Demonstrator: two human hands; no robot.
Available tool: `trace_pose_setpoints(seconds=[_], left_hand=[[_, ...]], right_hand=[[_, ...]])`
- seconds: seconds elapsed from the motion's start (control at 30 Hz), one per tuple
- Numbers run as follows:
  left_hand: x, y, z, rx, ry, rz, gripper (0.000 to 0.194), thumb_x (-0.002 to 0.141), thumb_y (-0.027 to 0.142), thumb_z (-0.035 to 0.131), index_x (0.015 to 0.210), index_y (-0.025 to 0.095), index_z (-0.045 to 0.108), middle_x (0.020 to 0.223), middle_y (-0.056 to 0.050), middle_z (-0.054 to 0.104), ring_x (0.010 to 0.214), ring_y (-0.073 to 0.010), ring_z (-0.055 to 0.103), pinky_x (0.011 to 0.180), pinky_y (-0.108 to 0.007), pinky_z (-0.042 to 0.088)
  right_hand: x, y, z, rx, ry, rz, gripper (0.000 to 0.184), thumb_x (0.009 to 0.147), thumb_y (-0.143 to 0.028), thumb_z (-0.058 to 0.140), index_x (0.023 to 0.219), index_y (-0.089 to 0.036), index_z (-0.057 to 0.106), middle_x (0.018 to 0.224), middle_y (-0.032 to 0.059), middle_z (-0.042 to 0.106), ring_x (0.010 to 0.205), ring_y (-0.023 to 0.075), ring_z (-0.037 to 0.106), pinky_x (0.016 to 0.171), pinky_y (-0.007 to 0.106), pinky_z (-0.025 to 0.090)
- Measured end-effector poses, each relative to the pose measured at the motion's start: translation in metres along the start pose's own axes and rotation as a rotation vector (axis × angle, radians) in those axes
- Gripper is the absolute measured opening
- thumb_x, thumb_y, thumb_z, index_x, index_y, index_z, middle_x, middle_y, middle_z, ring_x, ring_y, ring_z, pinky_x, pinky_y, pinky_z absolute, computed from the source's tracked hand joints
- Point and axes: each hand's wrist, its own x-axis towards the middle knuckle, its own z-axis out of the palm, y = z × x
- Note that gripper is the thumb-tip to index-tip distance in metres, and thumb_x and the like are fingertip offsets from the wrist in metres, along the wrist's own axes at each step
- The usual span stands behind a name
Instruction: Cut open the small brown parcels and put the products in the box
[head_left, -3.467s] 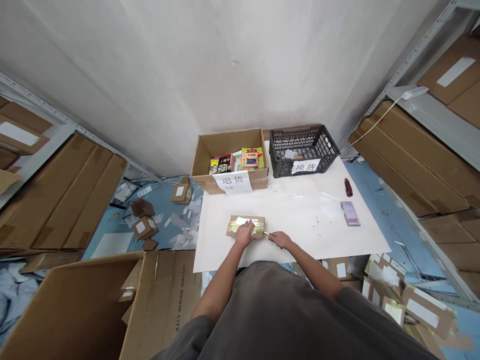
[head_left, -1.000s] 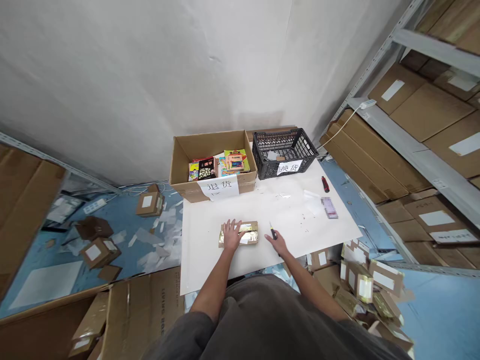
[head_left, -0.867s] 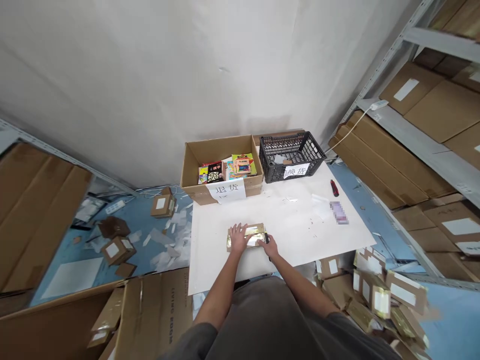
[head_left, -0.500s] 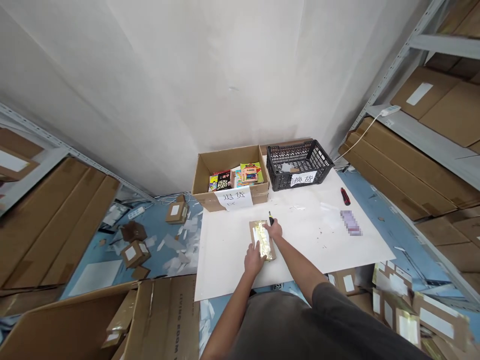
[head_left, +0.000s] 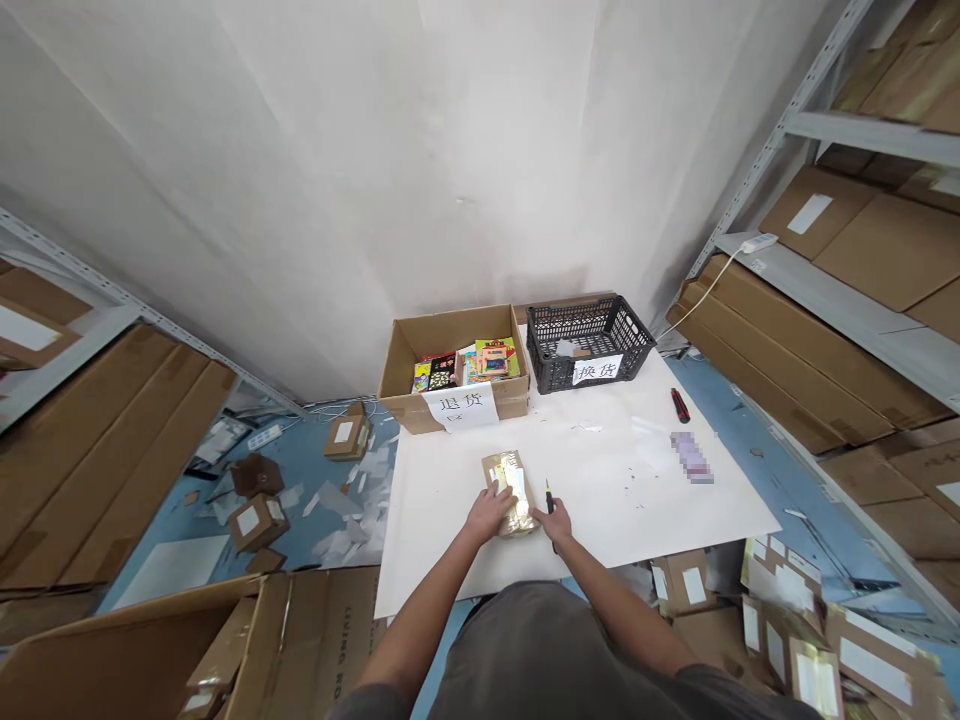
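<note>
A small cardboard parcel (head_left: 513, 476) wrapped in shiny tape, with a white label, lies tilted on the white table (head_left: 442, 490). My left hand (head_left: 487, 513) grips its left side, with the fingers over the top. At the parcel's lower right is my right hand (head_left: 553, 522), closed around a black and yellow utility knife (head_left: 550, 497). The knife's tip points away from me, beside the parcel, and the fingertips touch the parcel's corner.
Behind stand a cardboard box (head_left: 397, 400) of books and a black plastic crate (head_left: 555, 375). A red and black tool (head_left: 680, 405) lies at the right, near a blurred purple item (head_left: 691, 457). Shelves (head_left: 885, 135) of cartons flank both sides; boxes and paper scraps litter the blue floor.
The parcel has come nearer to me. My right hand, still with the knife, has moved from the parcel's upper right down to its lower right. My left hand has shifted up along its left side.
</note>
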Motion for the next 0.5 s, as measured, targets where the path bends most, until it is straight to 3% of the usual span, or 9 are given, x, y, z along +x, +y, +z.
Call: trace_pose_setpoints(seconds=[0.13, 0.2, 0.33, 0.43, 0.5], left_hand=[[-0.003, 0.019, 0.004, -0.030, 0.061, -0.075, 0.070, 0.067, 0.036, 0.089, 0.131, 0.026, 0.062, 0.131, -0.014, 0.061, 0.136, -0.0379, 0.045, 0.108, -0.048, 0.039], [-0.007, 0.028, 0.008, -0.076, 0.112, -0.157, 0.063, 0.069, 0.040, 0.089, 0.125, 0.024, 0.066, 0.126, -0.015, 0.062, 0.130, -0.0367, 0.050, 0.107, -0.048, 0.040], [-0.014, 0.038, 0.018, -0.158, 0.195, -0.250, 0.059, 0.073, 0.036, 0.086, 0.127, 0.023, 0.065, 0.144, -0.015, 0.057, 0.140, -0.0353, 0.046, 0.115, -0.048, 0.035], [-0.015, 0.037, 0.023, -0.205, 0.154, -0.264, 0.065, 0.070, 0.031, 0.088, 0.129, 0.024, 0.062, 0.160, -0.014, 0.045, 0.150, -0.0358, 0.038, 0.119, -0.050, 0.031], [-0.014, 0.037, 0.024, -0.220, 0.139, -0.274, 0.066, 0.069, 0.030, 0.089, 0.129, 0.025, 0.062, 0.162, -0.013, 0.044, 0.151, -0.0358, 0.037, 0.120, -0.050, 0.031]], right_hand=[[0.023, -0.025, -0.005, -0.054, 0.038, -0.020, 0.052, 0.072, -0.047, 0.080, 0.114, -0.023, 0.060, 0.109, 0.0089, 0.075, 0.101, 0.0279, 0.073, 0.082, 0.032, 0.055], [0.033, -0.040, -0.006, -0.102, 0.036, -0.047, 0.054, 0.070, -0.042, 0.082, 0.116, -0.024, 0.059, 0.107, 0.0083, 0.075, 0.101, 0.0281, 0.073, 0.080, 0.032, 0.055], [0.043, -0.059, -0.008, -0.161, -0.013, -0.095, 0.060, 0.067, -0.038, 0.086, 0.118, -0.025, 0.056, 0.100, 0.0048, 0.074, 0.097, 0.0266, 0.072, 0.079, 0.032, 0.055], [0.039, -0.054, -0.020, -0.076, -0.100, -0.131, 0.053, 0.078, -0.049, 0.077, 0.120, -0.027, 0.052, 0.085, -0.0014, 0.070, 0.076, 0.0213, 0.071, 0.068, 0.029, 0.054], [0.033, -0.043, -0.035, 0.000, -0.230, -0.149, 0.043, 0.089, -0.056, 0.063, 0.117, -0.026, 0.051, 0.075, -0.0047, 0.067, 0.058, 0.0173, 0.066, 0.059, 0.027, 0.052]])
